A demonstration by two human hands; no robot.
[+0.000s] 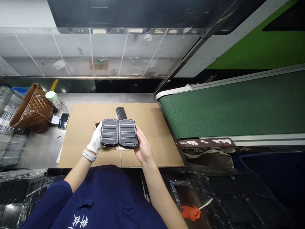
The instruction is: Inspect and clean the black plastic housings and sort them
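Observation:
My left hand (96, 140), in a white glove, grips the outer edge of a black ribbed plastic panel (110, 133). My bare right hand (143, 146) holds the far side of a matching black ribbed plastic panel (128, 133), fingers tucked behind it. The two panels sit side by side, their inner edges meeting; whether they are joined I cannot tell. Just beyond them, a smaller black ribbed piece (121, 113) lies on the cardboard sheet (152, 127). A thin pale strip (124, 149) shows below the panels, mostly hidden.
On the left of the metal table (35, 149) are a brown quilted bag (35, 109), a bottle (56, 100) and a phone (63, 121). A green conveyor belt (226, 105) rises at the right. Plastic-wrapped black parts (243, 197) and an orange object (190, 212) lie low on the right.

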